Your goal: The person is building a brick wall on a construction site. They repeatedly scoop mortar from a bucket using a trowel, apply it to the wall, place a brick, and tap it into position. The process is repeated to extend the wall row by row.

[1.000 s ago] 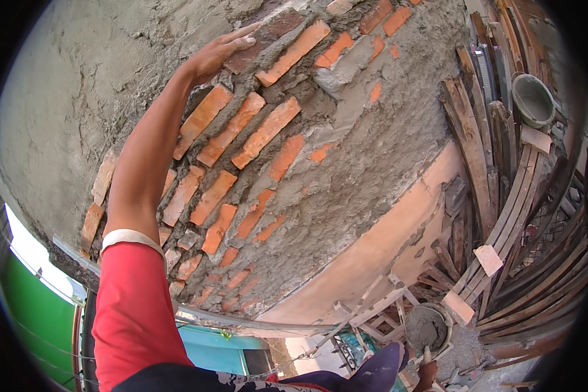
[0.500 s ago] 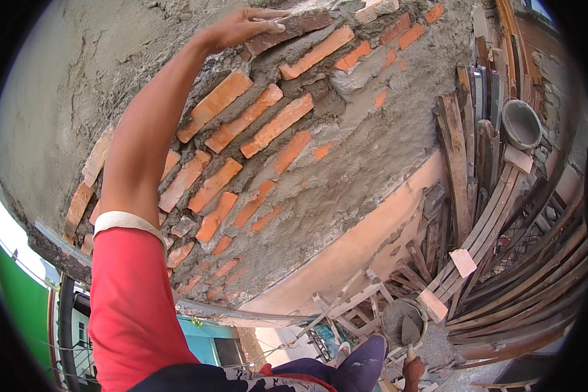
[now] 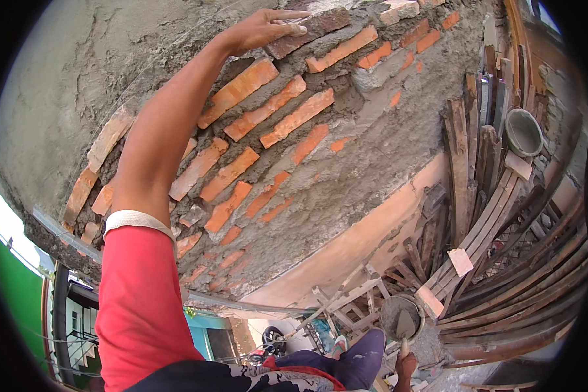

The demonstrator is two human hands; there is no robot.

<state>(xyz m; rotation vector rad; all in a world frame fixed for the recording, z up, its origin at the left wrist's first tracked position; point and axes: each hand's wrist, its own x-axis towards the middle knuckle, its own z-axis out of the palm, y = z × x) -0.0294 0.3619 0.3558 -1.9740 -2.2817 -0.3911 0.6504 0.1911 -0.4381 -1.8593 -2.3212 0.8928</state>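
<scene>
My left hand [image 3: 268,31] reaches up to the top of a rough brick wall. Its fingers lie along the upper edge of a dark brick [image 3: 313,32] and the thumb presses its face. Around that brick, orange bricks [image 3: 297,117] sit in grey mortar. Low at the right, my right hand [image 3: 405,367] is closed around the handle of a trowel [image 3: 405,323]. The trowel's blade rests in a bucket [image 3: 419,311] of wet grey mortar. Part of the right hand is cut off by the lower edge.
Long wooden boards [image 3: 490,245] run along the right, with a loose brick [image 3: 460,262] on them. Another bucket [image 3: 524,132] stands farther up on the right. A wooden frame [image 3: 353,297] is beside the mortar bucket. Smooth grey plaster [image 3: 59,85] covers the wall's left part.
The view has shifted, so the wall and bricks appear farther right. My left hand stays on the dark brick, and my right hand keeps the trowel in the mortar bucket.
</scene>
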